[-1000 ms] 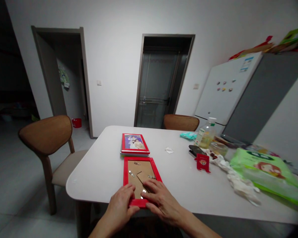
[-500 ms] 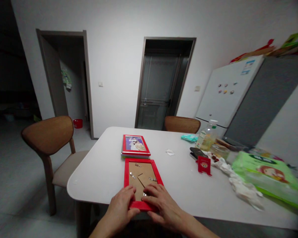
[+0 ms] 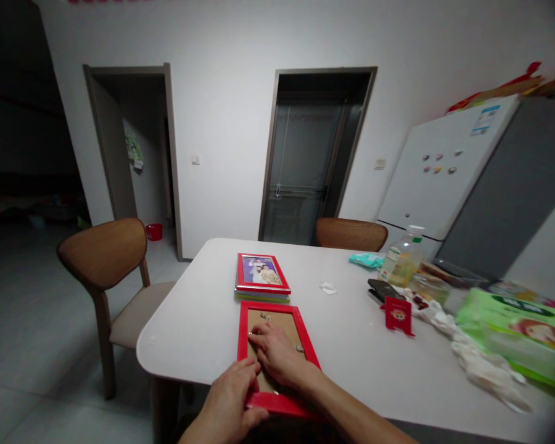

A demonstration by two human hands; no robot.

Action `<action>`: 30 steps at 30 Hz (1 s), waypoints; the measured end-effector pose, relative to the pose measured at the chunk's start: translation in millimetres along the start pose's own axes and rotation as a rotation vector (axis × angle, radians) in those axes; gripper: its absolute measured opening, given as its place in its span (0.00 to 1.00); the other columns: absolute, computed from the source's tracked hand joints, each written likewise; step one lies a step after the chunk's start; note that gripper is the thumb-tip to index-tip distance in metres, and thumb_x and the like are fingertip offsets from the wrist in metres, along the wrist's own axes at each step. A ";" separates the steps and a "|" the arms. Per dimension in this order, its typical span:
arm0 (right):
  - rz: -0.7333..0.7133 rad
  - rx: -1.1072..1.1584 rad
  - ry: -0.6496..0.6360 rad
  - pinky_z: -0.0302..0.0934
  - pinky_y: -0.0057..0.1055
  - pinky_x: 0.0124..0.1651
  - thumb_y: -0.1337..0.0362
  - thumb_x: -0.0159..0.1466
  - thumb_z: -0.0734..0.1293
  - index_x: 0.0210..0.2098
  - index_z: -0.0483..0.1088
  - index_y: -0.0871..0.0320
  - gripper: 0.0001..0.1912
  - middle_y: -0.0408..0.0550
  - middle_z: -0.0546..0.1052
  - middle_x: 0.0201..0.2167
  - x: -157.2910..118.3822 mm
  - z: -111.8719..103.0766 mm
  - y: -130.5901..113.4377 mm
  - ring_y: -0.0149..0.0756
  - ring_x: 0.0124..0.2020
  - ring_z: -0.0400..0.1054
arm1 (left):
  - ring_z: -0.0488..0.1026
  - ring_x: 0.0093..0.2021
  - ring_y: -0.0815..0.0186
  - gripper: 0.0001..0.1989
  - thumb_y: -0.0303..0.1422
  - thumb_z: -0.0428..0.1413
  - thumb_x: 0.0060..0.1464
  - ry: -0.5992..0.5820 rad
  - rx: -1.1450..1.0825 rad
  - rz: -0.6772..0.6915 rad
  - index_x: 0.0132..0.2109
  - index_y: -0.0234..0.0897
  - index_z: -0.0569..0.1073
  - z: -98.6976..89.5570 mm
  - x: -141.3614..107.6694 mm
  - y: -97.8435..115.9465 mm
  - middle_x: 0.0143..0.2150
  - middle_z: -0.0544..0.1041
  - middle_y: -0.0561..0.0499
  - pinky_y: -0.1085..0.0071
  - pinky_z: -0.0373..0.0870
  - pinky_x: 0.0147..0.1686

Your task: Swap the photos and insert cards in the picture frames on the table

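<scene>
A red picture frame (image 3: pixel 277 357) lies face down at the near edge of the white tabletop (image 3: pixel 351 345), its brown backing board turned up. The left hand (image 3: pixel 234 401) rests on the frame's near left corner, fingers curled over the red border and thumb along the near edge, a loose grip on that corner. The right hand (image 3: pixel 277 353) lies flat across the middle of the backing board, fingers spread and pointing left, pressing on the board with its grip released. A small metal tab shows on the board just right of that hand, and another near the board's far edge.

Just beyond the frame, a second red frame (image 3: pixel 261 274) lies face up with a photograph in it, stacked on something greenish. To the right, well apart from the hands, sit a small red card (image 3: pixel 398 314), a dark phone (image 3: pixel 383 290), a plastic bottle (image 3: pixel 402 259), crumpled white paper (image 3: pixel 481 367) and a green pack (image 3: pixel 522 324). A wooden chair (image 3: pixel 104 259) stands at the left of the tabletop, another chair (image 3: pixel 350 233) at the far side, and a white fridge (image 3: pixel 444 166) against the right wall.
</scene>
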State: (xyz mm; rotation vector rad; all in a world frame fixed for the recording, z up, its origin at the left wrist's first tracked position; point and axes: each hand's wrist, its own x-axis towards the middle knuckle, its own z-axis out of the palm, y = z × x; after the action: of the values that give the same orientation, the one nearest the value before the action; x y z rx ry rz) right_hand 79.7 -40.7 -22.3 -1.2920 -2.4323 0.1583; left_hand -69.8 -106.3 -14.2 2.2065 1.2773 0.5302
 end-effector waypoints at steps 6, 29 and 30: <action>-0.016 0.047 0.016 0.49 0.35 0.48 0.72 0.57 0.55 0.40 0.68 0.55 0.15 0.46 0.70 0.40 -5.3 2.2 1.5 0.35 0.42 0.58 | 0.59 0.54 0.62 0.27 0.29 0.54 0.39 0.015 -0.019 -0.004 0.51 0.37 0.64 2.0 -0.3 -4.7 0.53 0.66 0.48 0.68 0.54 0.53; 0.544 0.041 0.109 0.49 0.23 0.27 0.59 0.51 0.64 0.27 0.69 0.58 0.08 0.45 0.74 0.27 39.6 13.3 59.8 0.30 0.27 0.65 | 0.55 0.57 0.61 0.28 0.29 0.56 0.37 -0.080 0.108 -0.044 0.50 0.34 0.65 0.9 -11.7 4.5 0.57 0.61 0.44 0.68 0.51 0.56; 0.558 0.044 0.101 0.49 0.23 0.26 0.59 0.51 0.65 0.25 0.69 0.58 0.08 0.45 0.74 0.25 40.6 12.6 61.6 0.30 0.26 0.64 | 0.55 0.57 0.61 0.27 0.29 0.56 0.37 -0.084 0.115 -0.045 0.50 0.34 0.65 0.3 -12.0 6.2 0.57 0.60 0.45 0.68 0.51 0.56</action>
State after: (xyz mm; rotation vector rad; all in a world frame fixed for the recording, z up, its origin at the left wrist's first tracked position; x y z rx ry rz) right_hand 102.1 28.6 -39.4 -1.8758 -1.9181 0.2832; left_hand -71.2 -119.4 -11.4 2.2619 1.3401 0.3514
